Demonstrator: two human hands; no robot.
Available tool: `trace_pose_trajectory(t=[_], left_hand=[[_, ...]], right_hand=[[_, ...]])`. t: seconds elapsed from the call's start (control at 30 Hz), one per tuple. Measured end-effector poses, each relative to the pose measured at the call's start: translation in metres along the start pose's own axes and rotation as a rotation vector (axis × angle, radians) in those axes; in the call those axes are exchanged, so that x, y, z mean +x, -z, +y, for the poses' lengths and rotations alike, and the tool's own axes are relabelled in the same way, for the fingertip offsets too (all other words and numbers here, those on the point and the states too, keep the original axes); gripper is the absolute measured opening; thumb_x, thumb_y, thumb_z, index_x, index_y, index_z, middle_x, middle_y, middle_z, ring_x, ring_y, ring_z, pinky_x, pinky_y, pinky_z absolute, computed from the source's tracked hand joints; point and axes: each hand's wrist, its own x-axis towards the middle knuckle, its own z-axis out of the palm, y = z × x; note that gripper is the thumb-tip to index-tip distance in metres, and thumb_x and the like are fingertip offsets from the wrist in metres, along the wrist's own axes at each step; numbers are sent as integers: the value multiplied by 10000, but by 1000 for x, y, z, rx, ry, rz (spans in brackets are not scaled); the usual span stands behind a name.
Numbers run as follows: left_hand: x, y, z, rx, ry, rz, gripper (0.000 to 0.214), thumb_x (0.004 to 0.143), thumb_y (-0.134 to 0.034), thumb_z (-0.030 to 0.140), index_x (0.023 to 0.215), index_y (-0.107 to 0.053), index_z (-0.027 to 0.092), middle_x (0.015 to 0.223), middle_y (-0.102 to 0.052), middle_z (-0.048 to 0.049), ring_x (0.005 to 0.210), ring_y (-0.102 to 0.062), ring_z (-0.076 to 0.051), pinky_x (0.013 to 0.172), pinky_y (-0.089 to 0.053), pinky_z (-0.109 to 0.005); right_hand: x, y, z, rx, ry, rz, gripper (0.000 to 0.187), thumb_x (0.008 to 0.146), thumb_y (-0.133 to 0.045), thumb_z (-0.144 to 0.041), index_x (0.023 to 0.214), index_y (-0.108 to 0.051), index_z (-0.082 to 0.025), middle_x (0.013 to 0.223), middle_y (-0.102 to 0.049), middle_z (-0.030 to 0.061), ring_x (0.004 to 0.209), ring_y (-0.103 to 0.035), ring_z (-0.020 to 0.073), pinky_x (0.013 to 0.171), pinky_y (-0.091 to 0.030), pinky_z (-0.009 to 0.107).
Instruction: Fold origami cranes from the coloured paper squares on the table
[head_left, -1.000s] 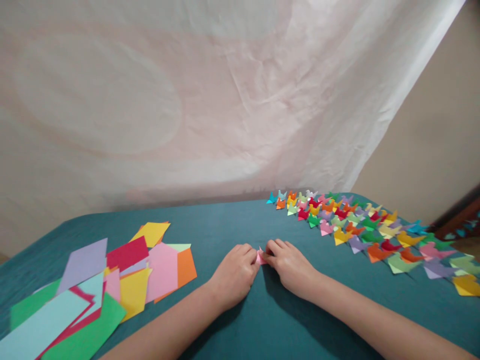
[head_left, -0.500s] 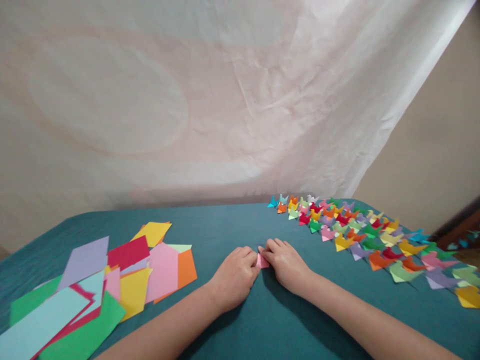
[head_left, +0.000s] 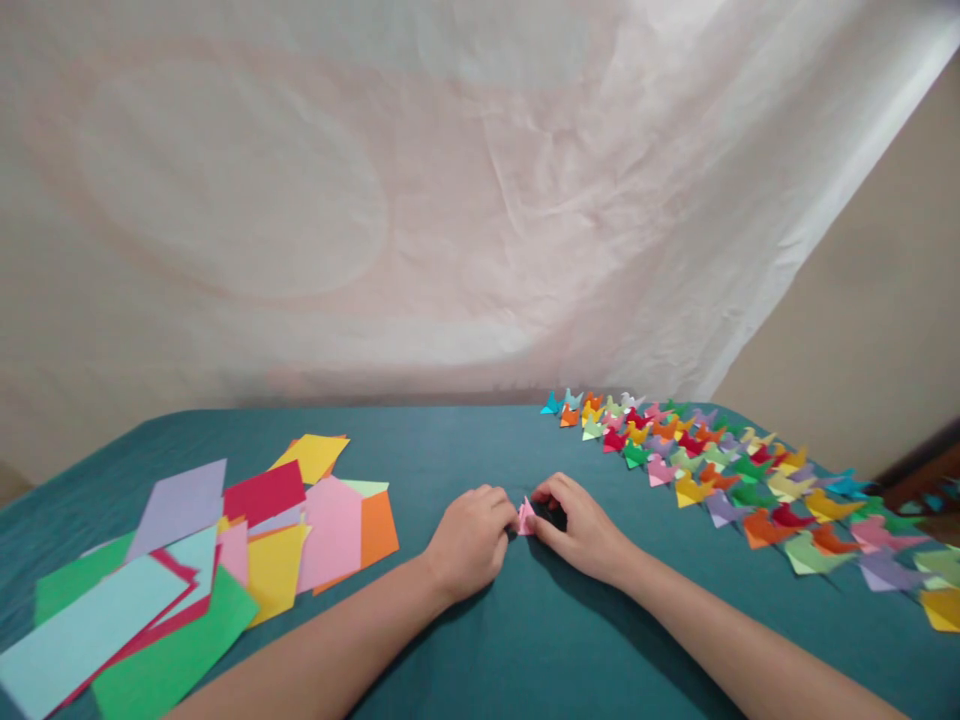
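Fingers of my left hand (head_left: 471, 540) and right hand (head_left: 583, 532) pinch a small folded pink paper (head_left: 526, 518) between them at mid-surface (head_left: 450, 450), rows of paper birds (head_left: 691, 490) to my right.

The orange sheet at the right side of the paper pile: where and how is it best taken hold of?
I would pinch the orange sheet by its right edge, coming from the right. The pink sheet covers its left part, while the right edge sticks out flat over the teal tabletop.
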Motion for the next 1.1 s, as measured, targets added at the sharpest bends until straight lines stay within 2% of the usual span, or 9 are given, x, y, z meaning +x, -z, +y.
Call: trace_pose_trajectory(t=[0.13,0.27,0.4,0.53,0.83,0.93,1.1], left_hand=[[2,0,-1,-71,115,67,195,709,-433,25,807,-526,165,852,-533,-38,843,-479,-178,750,-417,-296],[2,-2,-1,-92,156,114,148,811,-446,124,929,-524,168,936,-539,-47,892,-479,-187,795,-414,-330],[2,-4,-2,-97,126,110,129,888,-450,253,918,-542,167,946,-546,-50,912,-486,-187,804,-412,-335],[2,-4,-3,-98,93,101,151,897,-459,270,855,-560,165,933,-547,-50,920,-486,-184,812,-409,-331],[1,-5,-4,-137,39,73,74,861,-523,227,856,-573,173,951,-546,-41,931,-485,-175,817,-407,-321],[1,-3,-3,-144,9,77,66,847,-549,230,872,-578,176,960,-549,-45,937,-488,-178,814,-409,-320],[1,-1,-2,-167,-9,88,70,836,-564,226,887,-584,182,960,-554,-47,932,-491,-182,816,-411,-328]], right_hand=[[-1,1,-2,-23,24,-26,112,812,-570,-267,861,-576,-166,844,-556,41,800,-513,173,724,-410,302],[0,2,-2,2,19,-29,161,875,-503,-300,835,-586,-168,808,-556,37,774,-513,164,719,-407,298],[0,1,0,37,9,-21,205,900,-474,-328,816,-577,-172,793,-547,28,760,-509,158,716,-404,289],[1,-2,5,82,-15,-5,316,950,-358,-287,712,-533,-174,730,-515,13,711,-499,141,693,-401,274],[1,0,5,114,37,-53,160,843,-541,-258,708,-554,-172,764,-558,20,737,-528,146,710,-417,287],[-1,2,2,185,70,-68,142,843,-555,-266,737,-575,-173,807,-567,29,773,-544,148,741,-427,296],[-2,5,-7,227,105,-21,154,868,-534,-272,764,-590,-173,828,-552,42,797,-543,153,744,-442,295]])
